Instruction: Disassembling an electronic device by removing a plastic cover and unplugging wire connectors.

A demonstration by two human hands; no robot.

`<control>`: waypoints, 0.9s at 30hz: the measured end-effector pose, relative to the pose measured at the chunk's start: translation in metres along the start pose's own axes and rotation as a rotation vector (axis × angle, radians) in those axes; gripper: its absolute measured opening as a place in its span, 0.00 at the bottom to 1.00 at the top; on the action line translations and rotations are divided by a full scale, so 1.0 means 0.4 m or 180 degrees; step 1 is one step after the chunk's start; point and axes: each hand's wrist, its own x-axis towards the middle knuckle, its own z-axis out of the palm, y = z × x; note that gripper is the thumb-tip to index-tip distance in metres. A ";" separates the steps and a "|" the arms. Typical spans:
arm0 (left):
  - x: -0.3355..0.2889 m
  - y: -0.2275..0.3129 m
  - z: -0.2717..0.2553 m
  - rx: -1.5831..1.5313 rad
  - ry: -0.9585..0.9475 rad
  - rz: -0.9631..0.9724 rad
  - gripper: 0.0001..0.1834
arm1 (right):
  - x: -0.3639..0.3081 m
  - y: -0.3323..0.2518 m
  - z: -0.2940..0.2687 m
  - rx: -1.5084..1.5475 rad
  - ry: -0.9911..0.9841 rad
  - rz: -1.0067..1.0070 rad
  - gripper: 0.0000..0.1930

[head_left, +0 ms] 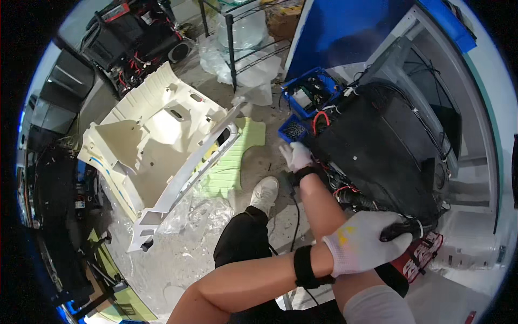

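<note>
My arms are crossed, the left one over the right. My left hand (367, 243), in a white glove with yellow marks, is closed round a black rounded object (398, 231); its full shape is hidden by the glove. A red lettered item (420, 257) lies just below that hand. My right hand (298, 156), also gloved, has its fingers apart beside a small blue bin (294, 129) of small dark parts, with nothing visible in it. Right of it sits a large black molded unit (372, 146) with wires along its edges.
A cream plastic shell (156, 146) stands on the left over a light-green mat (237, 162). Clear plastic film (199, 216) lies on the floor. A larger blue bin (310, 92) and a black wire rack (232, 48) are farther back. A cable (298, 216) runs near my shoe (265, 193).
</note>
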 end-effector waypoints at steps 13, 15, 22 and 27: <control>0.001 -0.041 0.026 -0.0455 -0.0254 -0.0874 0.20 | -0.758 -0.206 -0.528 0.2955 -0.0250 0.2660 0.15; 0.014 -0.073 0.042 -0.0217 -0.0367 -0.0699 0.20 | -0.791 -0.375 -0.751 0.3409 0.0536 0.3068 0.14; -0.020 -0.109 0.070 -0.0162 -0.0706 -0.0539 0.20 | -1.074 -0.661 -1.135 0.2306 0.1871 0.2693 0.18; -0.005 -0.121 0.068 -0.0251 -0.0389 -0.0725 0.18 | -1.291 -0.826 -1.302 0.1339 0.2830 0.2471 0.17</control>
